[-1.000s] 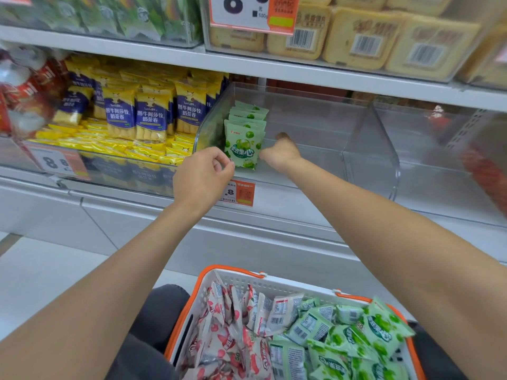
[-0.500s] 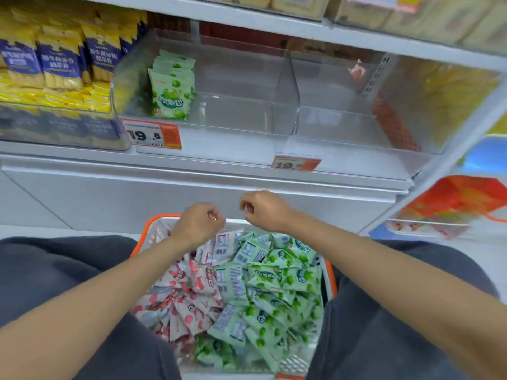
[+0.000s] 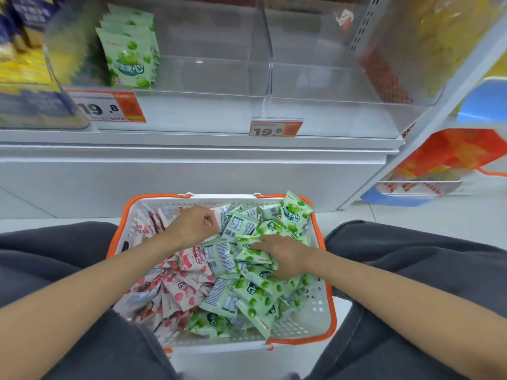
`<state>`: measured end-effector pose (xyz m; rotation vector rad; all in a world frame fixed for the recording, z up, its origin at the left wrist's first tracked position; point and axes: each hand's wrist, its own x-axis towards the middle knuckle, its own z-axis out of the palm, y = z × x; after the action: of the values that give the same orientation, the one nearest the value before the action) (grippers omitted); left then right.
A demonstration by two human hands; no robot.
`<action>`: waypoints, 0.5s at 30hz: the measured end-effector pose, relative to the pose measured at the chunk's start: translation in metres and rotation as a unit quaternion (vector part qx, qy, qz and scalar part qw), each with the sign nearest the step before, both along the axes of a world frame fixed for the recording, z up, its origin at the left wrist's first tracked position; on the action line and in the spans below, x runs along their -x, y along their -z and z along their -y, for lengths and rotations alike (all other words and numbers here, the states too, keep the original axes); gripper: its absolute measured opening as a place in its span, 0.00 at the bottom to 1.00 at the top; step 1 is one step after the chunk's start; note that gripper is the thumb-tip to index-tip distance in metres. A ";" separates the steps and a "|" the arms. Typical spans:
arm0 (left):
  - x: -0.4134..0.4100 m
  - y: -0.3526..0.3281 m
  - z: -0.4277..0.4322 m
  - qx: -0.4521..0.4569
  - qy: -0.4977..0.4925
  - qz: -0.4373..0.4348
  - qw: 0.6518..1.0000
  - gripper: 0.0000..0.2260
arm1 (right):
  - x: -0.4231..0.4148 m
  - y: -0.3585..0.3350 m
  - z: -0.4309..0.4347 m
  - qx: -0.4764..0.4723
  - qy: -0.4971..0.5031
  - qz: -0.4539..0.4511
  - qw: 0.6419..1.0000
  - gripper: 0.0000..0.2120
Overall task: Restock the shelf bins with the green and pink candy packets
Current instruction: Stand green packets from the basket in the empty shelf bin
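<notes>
A white basket with an orange rim (image 3: 330, 311) sits between my knees. Pink candy packets (image 3: 175, 292) fill its left half and green candy packets (image 3: 260, 289) its right half. My left hand (image 3: 192, 226) hovers over the far left of the pile with curled fingers, beside a white-backed packet; I see nothing held in it. My right hand (image 3: 282, 256) lies flat on the green packets, fingertips dipping among them. On the shelf, the left clear bin (image 3: 208, 78) holds a short upright row of green packets (image 3: 129, 58). The right clear bin (image 3: 323, 86) holds nothing.
A bin of yellow and blue packets (image 3: 24, 64) adjoins on the left. Price tags (image 3: 107, 106) hang on the bins' fronts. A clear divider (image 3: 263, 50) separates the two bins. An orange and blue display (image 3: 444, 160) stands on the right. My dark-trousered knees flank the basket.
Both hands came down from the shelf bin to the basket. The right hand now rests on the green packets and the left sits over the pile. The view tilted down.
</notes>
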<state>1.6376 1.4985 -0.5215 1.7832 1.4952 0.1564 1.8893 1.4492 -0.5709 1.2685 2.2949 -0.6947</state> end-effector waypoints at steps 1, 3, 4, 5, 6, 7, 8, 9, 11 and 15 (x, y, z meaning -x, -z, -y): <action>-0.001 0.001 0.000 0.004 0.006 -0.006 1.000 0.05 | 0.000 0.001 -0.001 -0.031 -0.022 0.002 0.999 0.35; -0.002 0.003 -0.001 0.014 0.021 -0.022 0.999 0.05 | 0.002 -0.001 -0.004 -0.093 -0.031 -0.034 0.995 0.21; -0.002 0.004 -0.002 0.020 0.025 -0.032 0.999 0.04 | 0.006 -0.004 -0.006 -0.113 0.010 -0.071 0.991 0.16; -0.002 0.003 -0.002 0.027 0.026 -0.038 0.999 0.05 | 0.012 -0.011 -0.009 -0.122 0.084 -0.113 0.982 0.14; -0.002 0.002 -0.002 0.035 0.028 -0.039 0.998 0.09 | 0.018 -0.018 -0.015 -0.120 0.176 -0.150 0.966 0.15; -0.002 0.001 -0.001 0.050 0.033 -0.027 0.998 0.17 | 0.027 -0.027 -0.023 -0.114 0.270 -0.194 0.936 0.17; -0.003 0.000 0.001 0.071 0.040 0.001 0.997 0.25 | 0.035 -0.036 -0.030 -0.092 0.357 -0.242 0.897 0.18; -0.005 -0.004 0.003 0.089 0.046 0.039 0.994 0.31 | 0.043 -0.048 -0.037 -0.047 0.429 -0.293 0.853 0.17; -0.011 -0.009 0.006 0.087 0.046 0.114 0.989 0.33 | 0.058 -0.073 -0.046 0.083 0.500 -0.393 0.767 0.15; -0.014 -0.012 0.002 -0.009 -0.056 0.186 0.981 0.16 | 0.070 -0.098 -0.050 0.134 0.455 -0.436 0.765 0.12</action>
<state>1.6518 1.4966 -0.5093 1.5778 1.3233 0.5334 1.8197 1.4993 -0.4731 2.2153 1.8218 -2.2522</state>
